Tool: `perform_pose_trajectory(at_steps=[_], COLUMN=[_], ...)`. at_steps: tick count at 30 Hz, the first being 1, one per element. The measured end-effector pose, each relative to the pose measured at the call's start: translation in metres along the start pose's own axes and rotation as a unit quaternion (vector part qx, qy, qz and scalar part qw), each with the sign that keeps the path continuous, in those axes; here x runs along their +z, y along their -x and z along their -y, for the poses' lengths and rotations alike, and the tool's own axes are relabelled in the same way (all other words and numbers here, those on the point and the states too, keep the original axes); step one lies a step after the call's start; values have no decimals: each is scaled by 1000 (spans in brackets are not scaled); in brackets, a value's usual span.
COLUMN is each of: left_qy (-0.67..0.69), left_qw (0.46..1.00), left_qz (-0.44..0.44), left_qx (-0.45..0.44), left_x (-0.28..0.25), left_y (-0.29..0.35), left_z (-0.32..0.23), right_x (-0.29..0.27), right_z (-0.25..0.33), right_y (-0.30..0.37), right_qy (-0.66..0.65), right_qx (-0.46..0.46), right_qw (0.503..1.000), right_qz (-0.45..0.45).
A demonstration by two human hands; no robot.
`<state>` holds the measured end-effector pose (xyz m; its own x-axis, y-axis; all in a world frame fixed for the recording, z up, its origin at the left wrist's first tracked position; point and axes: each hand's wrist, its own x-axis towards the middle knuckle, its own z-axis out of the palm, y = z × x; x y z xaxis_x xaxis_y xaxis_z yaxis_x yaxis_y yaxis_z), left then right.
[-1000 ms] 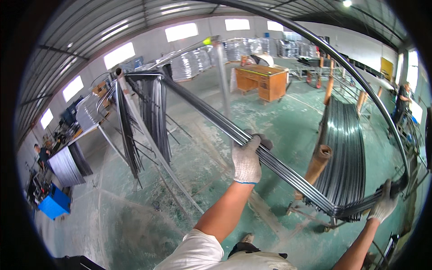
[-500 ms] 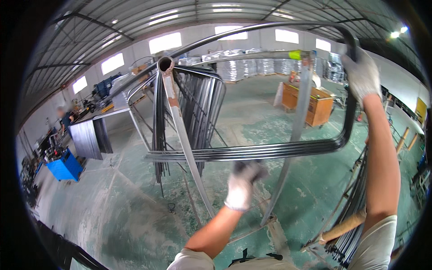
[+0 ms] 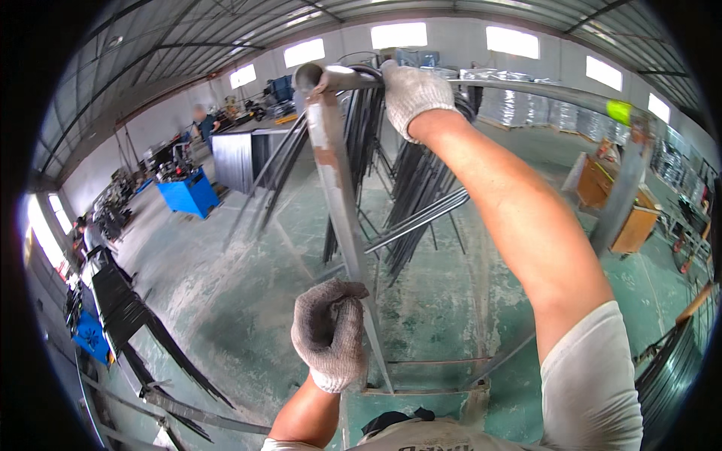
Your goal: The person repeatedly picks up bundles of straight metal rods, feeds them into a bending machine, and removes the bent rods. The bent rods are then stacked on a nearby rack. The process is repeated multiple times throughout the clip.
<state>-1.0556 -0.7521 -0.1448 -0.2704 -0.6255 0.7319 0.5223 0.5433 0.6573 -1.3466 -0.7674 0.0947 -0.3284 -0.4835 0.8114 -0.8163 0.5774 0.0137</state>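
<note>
My right hand (image 3: 416,94), in a white knit glove, is closed at the top of the rack, around the bend of some black metal tubes (image 3: 368,71). The tubes lie over the rack's round top bar (image 3: 342,78); my hand hides part of the bend. A straight bundle of shiny tubes (image 3: 421,218) slants below my right forearm. My left hand (image 3: 329,331), gloved with a dark grey palm, has its fingers curled around nothing visible. It is lower down, beside the rack's worn grey post (image 3: 338,173).
More bent tubes (image 3: 421,180) hang from the rack. A second post (image 3: 624,188) with a yellow-green band stands at right, near a wooden desk (image 3: 635,225). Left are a blue bin (image 3: 188,194), stacked black tubing (image 3: 120,308) and people in the distance. Wrapped pallets line the far wall.
The tube bundle has gone from in front of me onto the rack's bar. My right hand has moved left to the bar's end. My left hand has come left and down, and my view has turned left.
</note>
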Motion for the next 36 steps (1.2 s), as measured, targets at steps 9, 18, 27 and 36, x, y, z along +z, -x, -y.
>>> perform_pose_trajectory(at_steps=[9, 18, 27, 36], left_qy=[16, 72, 138, 83], left_qw=[988, 987, 963, 988], left_qz=[-152, -48, -76, -3], left_qx=[-25, -137, -219, -130], left_x=[-102, -94, -51, 62], left_y=[-101, -281, -406, -567], left_z=[104, 295, 422, 530], right_x=[25, -13, -37, -23], right_z=[-51, 41, 29, 58], right_y=[-11, -7, -12, -3], right_qy=[-276, -535, -533, -613], right_qx=[-144, -219, -264, -89], right_qw=[938, 803, 804, 783], right_qz=[-154, -142, 8, -58])
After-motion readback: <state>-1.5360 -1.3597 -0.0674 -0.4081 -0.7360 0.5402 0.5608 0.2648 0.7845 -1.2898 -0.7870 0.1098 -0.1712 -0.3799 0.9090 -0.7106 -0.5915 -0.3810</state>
